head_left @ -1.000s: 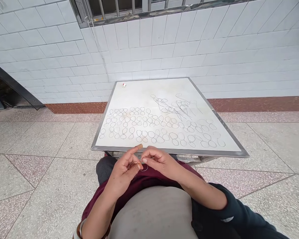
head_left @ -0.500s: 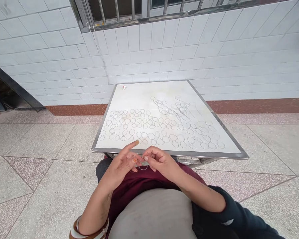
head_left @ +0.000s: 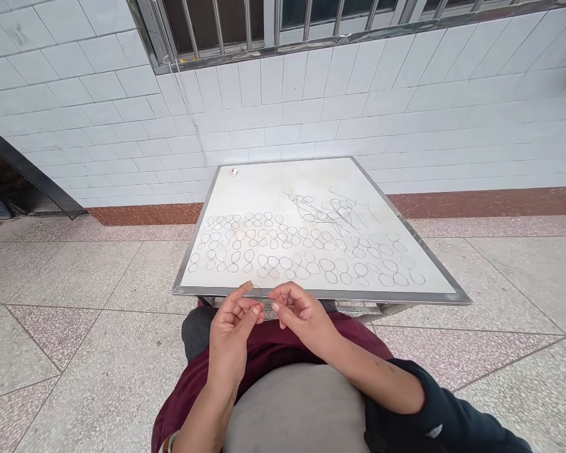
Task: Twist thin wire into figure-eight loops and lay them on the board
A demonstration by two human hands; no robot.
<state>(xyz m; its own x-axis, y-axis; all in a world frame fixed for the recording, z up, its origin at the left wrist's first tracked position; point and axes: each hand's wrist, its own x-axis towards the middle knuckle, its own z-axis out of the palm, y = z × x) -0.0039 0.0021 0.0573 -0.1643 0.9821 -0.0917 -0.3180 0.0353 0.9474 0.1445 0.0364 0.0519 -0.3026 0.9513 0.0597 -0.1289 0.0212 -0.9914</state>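
Between my two hands, just off the table's near edge, is a thin dark wire (head_left: 258, 290) bent into a loop. My left hand (head_left: 236, 318) pinches it between thumb and fingers, and the loop rises by the fingertips. The fingers of my right hand (head_left: 296, 306) are closed on the wire's other side, thumb against forefinger. On the white table (head_left: 273, 179) lie several wire figure-eights (head_left: 273, 267) in rough rows. Behind them, toward the right, is a tangled heap of wire pieces (head_left: 330, 211).
A small white and red object (head_left: 234, 172) sits at the table's far left corner. The table's metal rim (head_left: 321, 293) runs close beyond my hands. A white tiled wall (head_left: 283, 113) with a barred window (head_left: 264, 28) stands behind it.
My left hand has turned more upright, and its raised fingers have closed in on the wire. The loop has shifted upward, and the view has tilted up slightly.
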